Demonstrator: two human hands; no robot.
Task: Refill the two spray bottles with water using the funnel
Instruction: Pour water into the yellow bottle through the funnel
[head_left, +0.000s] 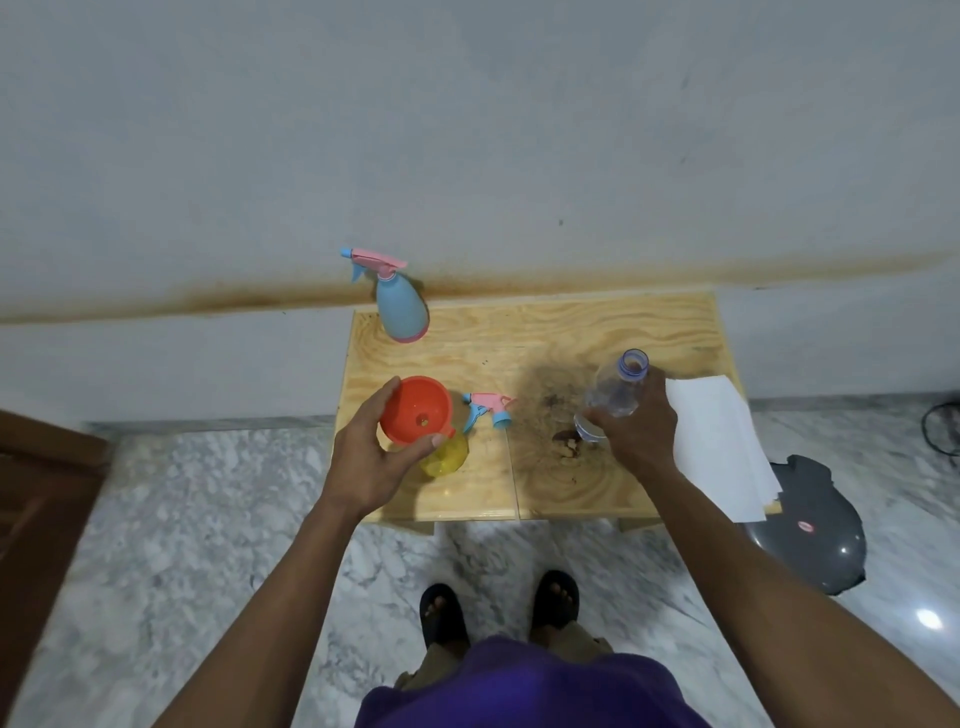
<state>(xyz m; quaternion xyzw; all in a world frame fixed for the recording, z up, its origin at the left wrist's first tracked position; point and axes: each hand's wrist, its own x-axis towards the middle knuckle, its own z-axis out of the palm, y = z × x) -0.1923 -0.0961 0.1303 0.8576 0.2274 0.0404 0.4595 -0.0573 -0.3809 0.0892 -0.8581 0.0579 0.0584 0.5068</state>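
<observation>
Light plywood table (597, 322) against wall, white paper sheets (717, 441) on its right edge. Blue plastic spray bottle w/ pink trigger (402, 306) upright at back-left. Your right hand (639, 426) grips clear uncapped water bottle (615, 389), tilted. Your left hand (371, 452) holds orange plastic funnel (415, 410) by rim, seated in yellow bottle (447, 457). Loose pink-blue spray head (488, 410) just beside funnel.

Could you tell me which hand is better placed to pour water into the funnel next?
Right: the right hand already grips the uncapped water bottle, while the left hand holds the funnel over the yellow bottle.
</observation>
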